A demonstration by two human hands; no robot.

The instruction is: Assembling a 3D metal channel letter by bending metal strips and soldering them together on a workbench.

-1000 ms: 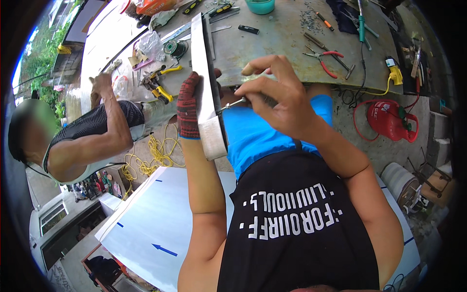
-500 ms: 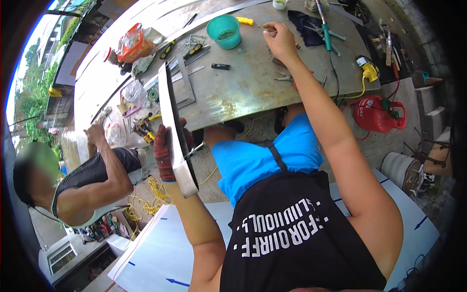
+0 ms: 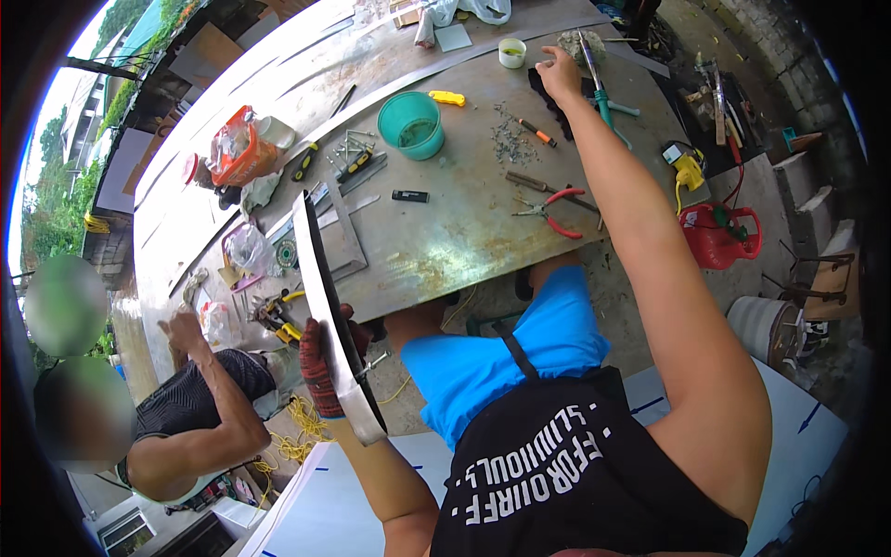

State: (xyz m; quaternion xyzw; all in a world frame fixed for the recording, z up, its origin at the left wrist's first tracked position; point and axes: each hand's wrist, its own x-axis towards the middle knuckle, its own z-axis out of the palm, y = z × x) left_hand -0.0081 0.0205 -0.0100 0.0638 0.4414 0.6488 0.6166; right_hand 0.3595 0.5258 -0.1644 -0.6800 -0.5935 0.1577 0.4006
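Note:
My left hand, in a red and black glove, is closed around a long curved metal strip with a pale face and dark inner side. A small bolt sticks out from the strip's right side, near the glove. My bare right hand reaches to the far right of the metal table, its fingers apart and seemingly holding nothing. It is beside a torch-like tool with a teal handle and over a dark cloth. A white cup stands just left of its fingertips.
On the table are a teal bucket, a yellow cutter, scattered small fasteners, red-handled pliers and an orange basket. Another person sits at the left. A red gas tank stands at the right.
My right hand has moved farther away and slightly right, uncovering the fasteners and pliers. My left hand and the metal strip sit lower in view; the view itself has shifted.

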